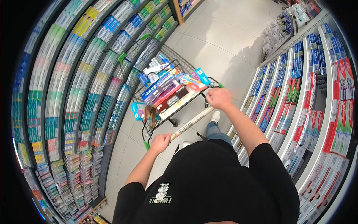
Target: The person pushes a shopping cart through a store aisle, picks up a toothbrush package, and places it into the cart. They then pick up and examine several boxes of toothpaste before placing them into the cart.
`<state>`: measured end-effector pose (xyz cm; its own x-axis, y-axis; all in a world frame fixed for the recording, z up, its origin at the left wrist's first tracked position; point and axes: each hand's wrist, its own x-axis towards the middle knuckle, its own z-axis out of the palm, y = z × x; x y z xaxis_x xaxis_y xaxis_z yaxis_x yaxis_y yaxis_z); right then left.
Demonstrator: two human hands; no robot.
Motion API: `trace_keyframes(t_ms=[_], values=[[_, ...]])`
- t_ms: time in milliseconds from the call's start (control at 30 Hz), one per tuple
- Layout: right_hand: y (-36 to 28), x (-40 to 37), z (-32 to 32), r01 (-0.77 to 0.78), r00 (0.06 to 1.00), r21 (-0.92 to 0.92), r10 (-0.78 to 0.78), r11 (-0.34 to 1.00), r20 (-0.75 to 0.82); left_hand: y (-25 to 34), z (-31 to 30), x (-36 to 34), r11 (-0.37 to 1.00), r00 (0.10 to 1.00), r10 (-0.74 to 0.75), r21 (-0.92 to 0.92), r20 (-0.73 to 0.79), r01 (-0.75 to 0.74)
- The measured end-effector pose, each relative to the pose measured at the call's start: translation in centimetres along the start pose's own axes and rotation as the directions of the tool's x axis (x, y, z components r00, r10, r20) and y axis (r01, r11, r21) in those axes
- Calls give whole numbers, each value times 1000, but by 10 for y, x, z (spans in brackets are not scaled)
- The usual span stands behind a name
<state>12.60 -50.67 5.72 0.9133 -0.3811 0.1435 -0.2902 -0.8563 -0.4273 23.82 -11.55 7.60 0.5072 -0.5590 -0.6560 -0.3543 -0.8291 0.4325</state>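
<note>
Both of my hands grip the pale handle bar (192, 123) of a shopping cart (179, 59). My left hand (160, 143) is wrapped round the bar's left end, by a green corner piece. Round the right end, farther forward, my right hand (219, 98) is closed. The cart is a dark wire basket with green corners. Boxed goods fill its near part: a purple box (166, 90), a dark red box (171, 100) and several blue and white packs. A bright blue box (201, 76) stands at its right side, another light blue box (137, 111) at its left.
Tall shelves (80, 71) packed with toothbrushes and boxes curve along the left, close to the cart. On the right, white shelves (300, 86) hold toothpaste boxes (343, 125). A tiled floor (216, 35) runs ahead between them. A rack of hanging packs (278, 31) stands far right.
</note>
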Motion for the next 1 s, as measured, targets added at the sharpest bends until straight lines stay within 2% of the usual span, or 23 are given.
trace_keyframes(t_ms=[67, 167, 200, 300, 433, 533, 667, 800, 867, 1000], values=[[9, 11, 3, 34, 999, 6, -34, 999, 3, 3, 0, 7, 997, 996, -18, -79, 89, 25], [22, 31, 4, 76, 997, 48, -77, 996, 19, 3, 3, 21, 1000, 995, -15, -23, 99, 17], [27, 41, 2, 94, 995, 44, -96, 995, 37, 3, 4, 26, 997, 995, 68, 36, 72, -71], [41, 60, -1, 128, 986, 46, -132, 991, 103, 24, 0, 34, 980, 998, 57, 190, 31, -61], [55, 87, -1, 147, 979, 79, -157, 986, 133, 39, 7, 44, 971, 985, 115, 224, -128, -84], [66, 102, -1, 187, 968, 64, -195, 980, 161, 54, 4, 51, 990, 989, 75, 125, -130, -58], [77, 121, 3, 211, 960, 82, -222, 974, 171, 70, 6, 59, 990, 973, 49, 140, -224, -17], [86, 151, -3, 243, 939, 94, -259, 965, 225, 73, 9, 71, 993, 973, 28, 114, -228, -1], [91, 165, -6, 284, 924, 74, -294, 956, 245, 89, 4, 76, 997, 979, -16, 69, -201, 30], [100, 193, -7, 378, 906, 80, -387, 922, 175, 118, -9, 87, 999, 989, -32, -30, -145, 28]])
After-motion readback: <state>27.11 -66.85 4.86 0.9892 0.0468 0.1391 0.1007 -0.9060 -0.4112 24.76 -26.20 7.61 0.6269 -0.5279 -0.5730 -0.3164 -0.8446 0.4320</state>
